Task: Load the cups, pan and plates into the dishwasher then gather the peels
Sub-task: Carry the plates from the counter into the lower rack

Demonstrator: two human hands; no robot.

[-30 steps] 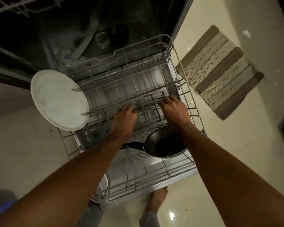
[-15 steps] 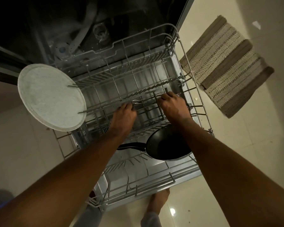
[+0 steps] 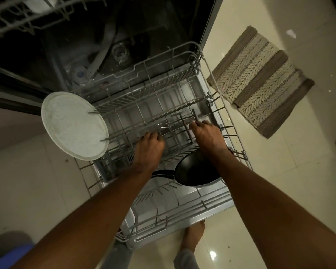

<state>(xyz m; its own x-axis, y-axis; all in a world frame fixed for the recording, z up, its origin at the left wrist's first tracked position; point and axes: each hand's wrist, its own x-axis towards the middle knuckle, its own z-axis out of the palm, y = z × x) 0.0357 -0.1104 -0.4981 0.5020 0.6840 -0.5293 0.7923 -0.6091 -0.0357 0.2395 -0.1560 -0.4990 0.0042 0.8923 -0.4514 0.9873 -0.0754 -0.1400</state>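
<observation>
The dishwasher's lower rack is pulled out over the open door. A round white plate stands on edge at the rack's left side, held by wire prongs. A black pan lies tilted in the rack's front right part, its handle pointing left. My left hand and my right hand both reach into the middle of the rack. The fingers of each curl over the same row of wire tines. My right forearm crosses above the pan's right edge. No cups or peels are in view.
The dark dishwasher tub with its spray arm lies behind the rack, and the upper rack juts out at top left. A striped rug lies on the tiled floor to the right. My bare foot stands at the rack's front edge.
The view has shifted slightly. Both hands stay on the row of tines, and the plate and pan have not moved in the rack.
</observation>
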